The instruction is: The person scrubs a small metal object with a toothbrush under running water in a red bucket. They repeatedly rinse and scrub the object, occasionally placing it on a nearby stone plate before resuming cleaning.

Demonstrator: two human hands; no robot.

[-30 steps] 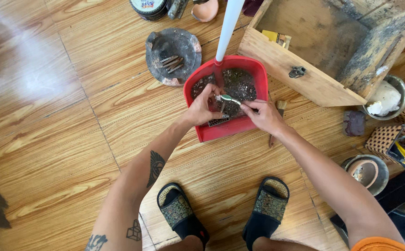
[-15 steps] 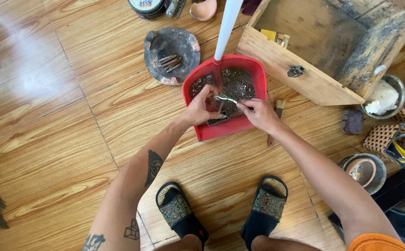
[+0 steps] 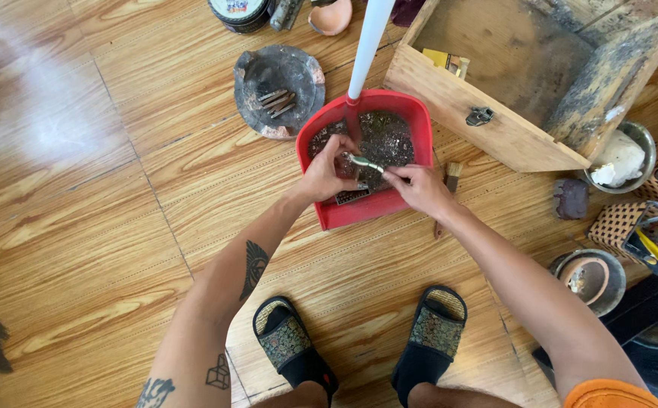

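- Both hands meet over the red dustpan, and a small metal piece is pinched between them
- Left hand has its grip closed on the near end of that metal piece, thumb and fingers curled tight around it
- Right hand closes its fingertips on the other end, so the piece bridges the two hands, tilted slightly down to the right
- The metal piece hangs just above the dark dirt and debris that fill the dustpan
- The dustpan's white handle rises up and away toward the top of the view
- A small brush lies on the wooden floor just right of the dustpan, partly behind the right wrist
- Left of the handle, a round grey dish holds several rusty nails
- To the right, an open wooden box with a metal latch sits tilted, close by the dustpan's edge
- Down below, two feet in black patterned slippers are planted on the floor
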